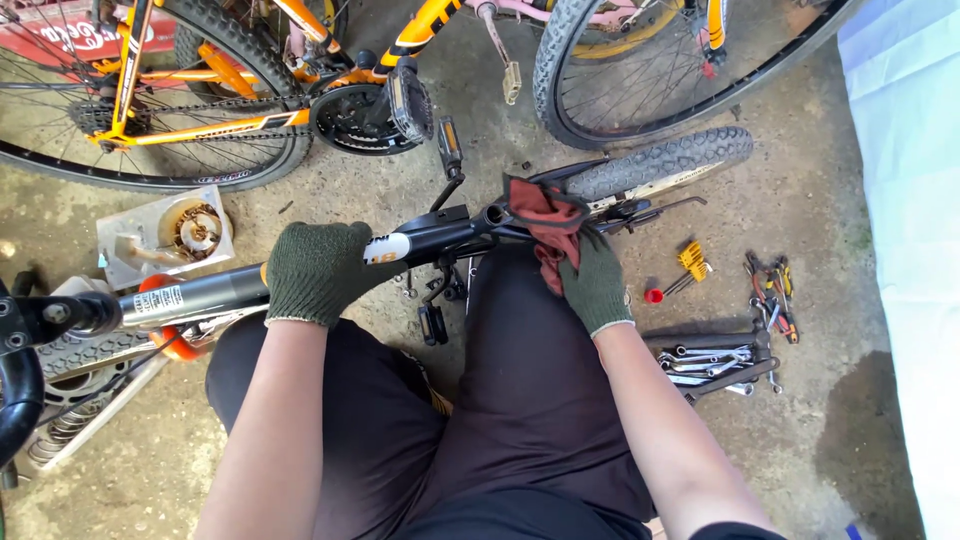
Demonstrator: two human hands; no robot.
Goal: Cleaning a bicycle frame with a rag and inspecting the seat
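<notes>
the left hand (318,272), in a dark green knitted glove, was wrapped tight around the black metal bicycle frame tube (430,238) lying across the person's lap, apparently to steady it. the right hand (594,285), gloved alike, had its fingers closed on a dark red cloth rag (545,222), pressed against the tube's far end beside a small knobbly black tyre (660,162), as if for wiping. steel spanners (712,360) lay on the concrete floor (800,200), well apart.
</notes>
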